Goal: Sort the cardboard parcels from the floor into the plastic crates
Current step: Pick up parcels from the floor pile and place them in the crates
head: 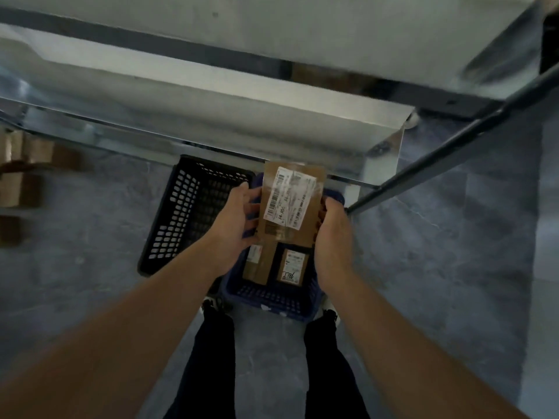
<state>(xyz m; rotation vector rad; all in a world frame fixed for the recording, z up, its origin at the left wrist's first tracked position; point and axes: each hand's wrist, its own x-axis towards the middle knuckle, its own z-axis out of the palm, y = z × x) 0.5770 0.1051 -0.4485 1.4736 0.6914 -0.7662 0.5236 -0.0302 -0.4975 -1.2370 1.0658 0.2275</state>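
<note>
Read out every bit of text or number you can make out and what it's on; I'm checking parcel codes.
"J4 J06", roughly, blurred: large print on the white shipping label of the held parcel.
"786", handwritten, seen upside down and uncertain: label of the small parcel in the blue crate.
Barcodes and fine print: too blurred.
Black crate: no text.

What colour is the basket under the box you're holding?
Dark blue crate, seen best in the head view.

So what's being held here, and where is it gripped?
A labelled cardboard parcel, gripped by its two long side edges: left hand on one, right hand on the other.
</note>
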